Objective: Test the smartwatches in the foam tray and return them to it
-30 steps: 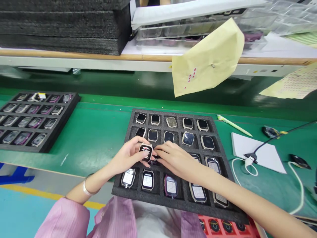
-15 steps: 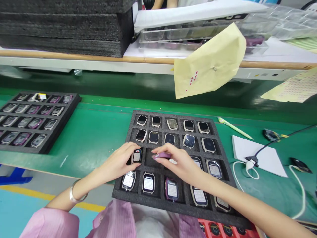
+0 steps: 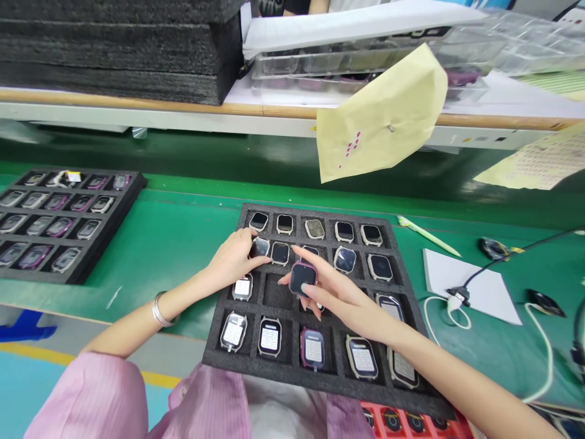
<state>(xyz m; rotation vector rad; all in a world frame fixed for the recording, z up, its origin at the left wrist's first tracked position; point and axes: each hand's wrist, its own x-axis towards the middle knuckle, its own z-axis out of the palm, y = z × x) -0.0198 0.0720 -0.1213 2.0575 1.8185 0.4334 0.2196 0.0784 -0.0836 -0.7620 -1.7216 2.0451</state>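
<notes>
My right hand (image 3: 338,292) holds a purple-framed smartwatch (image 3: 301,275) without a strap, its dark screen turned up, above the foam tray (image 3: 286,373). My left hand (image 3: 231,259) has thumb and fingertips around a silver smartwatch (image 3: 260,247) in the tray's second row, at the left end. Just below that hand lies a smartwatch with a lit white screen (image 3: 242,286). An empty compartment (image 3: 278,292) lies beside it. In the front row several watches show lit screens, among them a purple one (image 3: 313,349). Dark-screened watches fill the back row. My right hand hides part of the third row.
A second foam tray (image 3: 86,265) of watch cases lies at the left. To the right are a green pen (image 3: 429,236), white paper (image 3: 470,289) and cables (image 3: 546,347). Yellow paper (image 3: 384,122) hangs from the shelf, which bears stacked black foam (image 3: 109,55).
My left hand has moved up from the third-row watch to the second-row one. My right hand has lifted the purple watch slightly and turned its screen up. The third-row watch's screen now shows white.
</notes>
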